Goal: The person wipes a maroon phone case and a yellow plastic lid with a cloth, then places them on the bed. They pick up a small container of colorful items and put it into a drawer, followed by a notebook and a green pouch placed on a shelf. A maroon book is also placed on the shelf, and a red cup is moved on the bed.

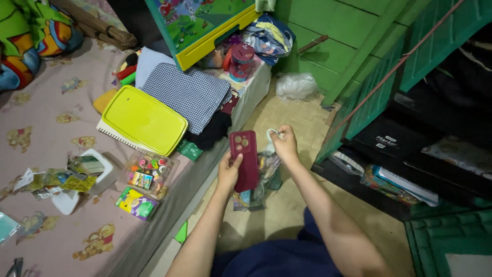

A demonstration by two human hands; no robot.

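My left hand (228, 173) grips a dark red phone (244, 159) with its back and camera lenses facing up. My right hand (285, 144) pinches the pale handle of a clear plastic bag (262, 179) that hangs below both hands, with colourful small items inside. Both hands are over the floor beside the bed edge.
To the left a bed (61, 128) carries a yellow lid (142, 119), a checked cloth (187, 92), a clear box of small toys (148, 172), a white container (95, 166) and scattered wrappers. A green shelf unit (394, 97) stands on the right. A crumpled plastic bag (295, 85) lies by the green wall.
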